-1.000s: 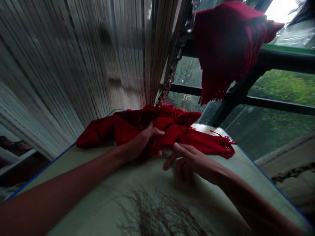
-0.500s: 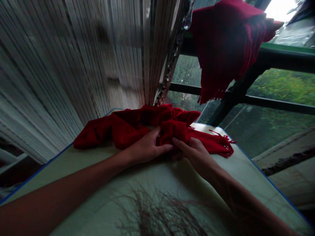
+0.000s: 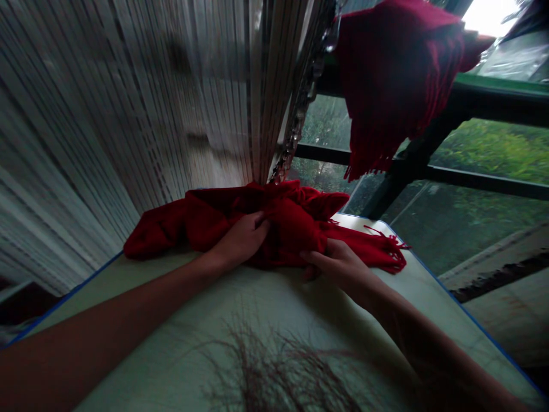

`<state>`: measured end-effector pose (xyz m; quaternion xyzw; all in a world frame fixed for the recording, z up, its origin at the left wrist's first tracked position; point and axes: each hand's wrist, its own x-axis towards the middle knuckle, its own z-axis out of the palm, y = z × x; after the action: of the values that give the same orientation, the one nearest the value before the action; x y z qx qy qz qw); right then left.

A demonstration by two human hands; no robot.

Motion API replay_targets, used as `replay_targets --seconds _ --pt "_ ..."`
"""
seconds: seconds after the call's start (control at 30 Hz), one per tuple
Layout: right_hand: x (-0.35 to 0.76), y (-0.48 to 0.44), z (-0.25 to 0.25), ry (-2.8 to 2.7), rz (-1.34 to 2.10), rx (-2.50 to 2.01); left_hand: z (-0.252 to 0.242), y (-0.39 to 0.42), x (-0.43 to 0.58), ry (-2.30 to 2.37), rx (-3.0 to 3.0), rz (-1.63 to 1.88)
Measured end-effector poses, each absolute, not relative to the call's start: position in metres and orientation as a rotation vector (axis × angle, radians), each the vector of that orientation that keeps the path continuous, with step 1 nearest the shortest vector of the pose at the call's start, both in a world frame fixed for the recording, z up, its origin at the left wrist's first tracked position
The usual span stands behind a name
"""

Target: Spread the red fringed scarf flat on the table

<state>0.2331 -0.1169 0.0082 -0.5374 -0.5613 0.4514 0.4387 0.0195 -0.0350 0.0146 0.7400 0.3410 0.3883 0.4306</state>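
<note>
A red scarf [image 3: 291,226] with a fringed end lies bunched across the far part of the pale table [image 3: 240,320]. My left hand [image 3: 242,237] grips its cloth left of the middle, the thumb up on top and the other fingers hidden in the folds. On the other side of the middle, my right hand [image 3: 338,260] pinches the near edge, with its thumb over the cloth. Between the two hands the fabric is spread into a smooth patch. The fringe hangs out to the right, beyond my right hand.
Another red fringed cloth [image 3: 394,86] hangs over the dark green window rail [image 3: 501,97] at the upper right. A string curtain [image 3: 128,97] falls behind the table on the left. Strands of hair [image 3: 283,366] cross the bottom of the view.
My left hand has moved left, away from my right hand, drawing the scarf's cloth out between them. The left part of the scarf has shifted slightly left. My right hand has hardly moved.
</note>
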Motion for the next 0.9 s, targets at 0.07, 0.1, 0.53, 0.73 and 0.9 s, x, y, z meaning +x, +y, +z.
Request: replay_targets --seconds 0.07,0.1,0.53,0.73,0.9 --pt "0.233 -0.117 0.008 -1.370 1.143 -1.306 0.015 -0.036 0.020 0.844 1.782 0.997" --pt "0.232 -0.117 0.008 -1.354 1.154 -1.289 0.016 -0.037 0.021 0.834 1.772 1.000" --pt "0.235 -0.120 0.015 -1.413 1.264 -1.229 0.010 -0.041 0.015 0.746 2.063 0.832" --pt "0.237 -0.125 0.022 -1.576 1.218 -1.343 0.012 -0.033 0.014 0.765 1.870 0.831" --pt "0.237 -0.121 0.023 -1.257 1.149 -1.203 0.019 -0.029 0.012 0.934 1.774 1.053"
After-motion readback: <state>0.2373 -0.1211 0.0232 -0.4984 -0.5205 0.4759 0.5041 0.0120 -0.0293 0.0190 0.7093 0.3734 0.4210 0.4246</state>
